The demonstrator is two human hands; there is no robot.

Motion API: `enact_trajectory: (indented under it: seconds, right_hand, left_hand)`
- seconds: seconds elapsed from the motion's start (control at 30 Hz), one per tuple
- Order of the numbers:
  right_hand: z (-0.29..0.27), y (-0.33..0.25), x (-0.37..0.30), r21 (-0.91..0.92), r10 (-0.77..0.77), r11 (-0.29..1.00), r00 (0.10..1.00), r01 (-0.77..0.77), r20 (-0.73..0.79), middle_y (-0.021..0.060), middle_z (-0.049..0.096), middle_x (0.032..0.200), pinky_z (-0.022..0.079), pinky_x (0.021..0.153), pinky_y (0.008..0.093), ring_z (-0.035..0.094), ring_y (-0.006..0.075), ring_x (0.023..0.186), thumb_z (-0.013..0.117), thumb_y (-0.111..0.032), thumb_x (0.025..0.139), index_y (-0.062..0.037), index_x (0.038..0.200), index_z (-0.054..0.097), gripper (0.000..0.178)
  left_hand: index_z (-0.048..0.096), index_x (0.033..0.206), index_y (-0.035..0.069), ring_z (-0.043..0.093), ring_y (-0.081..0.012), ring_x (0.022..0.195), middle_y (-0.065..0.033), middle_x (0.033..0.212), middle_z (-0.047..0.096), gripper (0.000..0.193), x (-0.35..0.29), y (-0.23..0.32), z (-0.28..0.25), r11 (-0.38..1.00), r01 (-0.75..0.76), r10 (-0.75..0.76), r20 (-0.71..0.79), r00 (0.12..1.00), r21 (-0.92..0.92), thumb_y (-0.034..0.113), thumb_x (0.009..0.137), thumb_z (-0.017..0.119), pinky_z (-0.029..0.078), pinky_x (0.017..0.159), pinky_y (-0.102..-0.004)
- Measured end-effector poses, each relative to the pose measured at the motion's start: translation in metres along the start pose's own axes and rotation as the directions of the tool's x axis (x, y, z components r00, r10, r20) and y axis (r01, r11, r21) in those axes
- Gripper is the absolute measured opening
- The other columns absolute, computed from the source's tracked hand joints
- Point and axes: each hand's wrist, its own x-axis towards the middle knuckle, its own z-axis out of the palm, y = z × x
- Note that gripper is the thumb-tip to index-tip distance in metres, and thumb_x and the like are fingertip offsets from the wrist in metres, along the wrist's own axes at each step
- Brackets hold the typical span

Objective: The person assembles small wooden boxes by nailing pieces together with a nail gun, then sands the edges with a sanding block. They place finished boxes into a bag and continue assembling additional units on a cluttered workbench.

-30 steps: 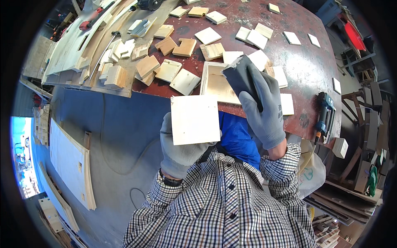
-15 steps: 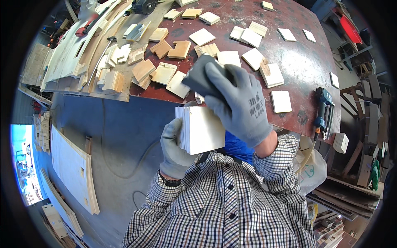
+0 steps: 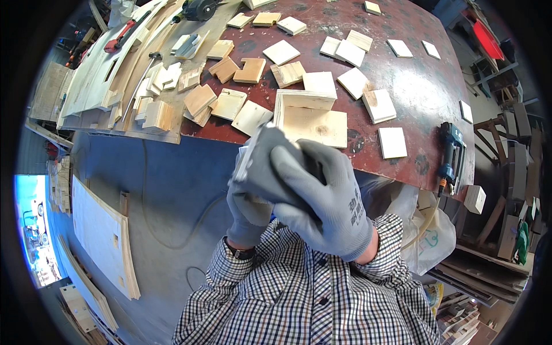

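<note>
My right hand (image 3: 330, 204), in a grey work glove, is closed round a dark grey sanding block (image 3: 263, 169). It presses the block over the pale square plywood pieces held in my left hand (image 3: 247, 217), also gloved in grey. Only a light edge of those pieces (image 3: 245, 158) shows; the rest lies behind the block and right hand. Both hands are in front of my chest, just off the near edge of the dark red table (image 3: 414, 92). An L-shaped wooden assembly (image 3: 319, 127) rests at that edge, beyond my right hand.
Several square wood pieces (image 3: 393, 142) lie scattered over the table. A nail gun (image 3: 449, 152) lies at its right edge, with a hose. Wood boards (image 3: 92, 86), a hammer (image 3: 154, 56) and offcuts cover the left side. A plastic bag (image 3: 434, 241) hangs below the table.
My right hand and the sanding block have come down and left, onto the plywood pieces. The pieces have tilted and are now mostly covered. The L-shaped assembly has come into sight.
</note>
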Motion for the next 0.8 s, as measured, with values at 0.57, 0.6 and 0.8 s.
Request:
enact_trajectory:
  seconds: [0.57, 0.6, 0.8]
  right_hand:
    - [0.013, 0.025, -0.036, 0.485, 0.188, 0.854, 0.981, -0.189, 0.050, 0.0249, 0.058, 0.135, 0.047, 0.110, 0.0440, 0.060, 0.0360, 0.125, 0.064, -0.034, 0.104, 0.0056, 0.159, 0.044, 0.071]
    - [0.007, 0.026, -0.037, 0.577, 0.137, 0.801, 0.987, -0.157, 0.079, 0.0237, 0.058, 0.136, 0.047, 0.110, 0.0441, 0.060, 0.0347, 0.126, 0.063, -0.035, 0.105, 0.0052, 0.160, 0.044, 0.071]
    - [0.023, 0.054, -0.029, 0.598, 0.574, 0.664, 0.818, -0.449, -0.022, 0.0194, 0.056, 0.137, 0.052, 0.103, 0.0353, 0.061, 0.0218, 0.120, 0.057, -0.030, 0.110, 0.0005, 0.162, 0.042, 0.062]
  left_hand:
    - [0.051, 0.149, -0.001, 0.059, -0.0276, 0.136, -0.0151, 0.149, 0.058, 0.049, 0.016, 0.013, 0.018, 0.645, -0.234, 0.314, 0.027, 0.949, 0.728, 0.023, 0.108, 0.063, 0.051, 0.113, -0.0380]
    - [0.049, 0.150, -0.001, 0.060, -0.0295, 0.135, -0.0155, 0.150, 0.058, 0.054, 0.019, 0.013, 0.016, 0.613, -0.273, 0.370, 0.036, 0.928, 0.742, 0.030, 0.108, 0.061, 0.052, 0.112, -0.0399]
    - [0.046, 0.157, 0.011, 0.059, -0.0348, 0.136, -0.0166, 0.149, 0.058, 0.065, 0.030, 0.052, 0.041, 0.747, 0.225, -0.332, -0.057, 0.942, -0.625, 0.056, 0.110, 0.049, 0.049, 0.113, -0.0579]
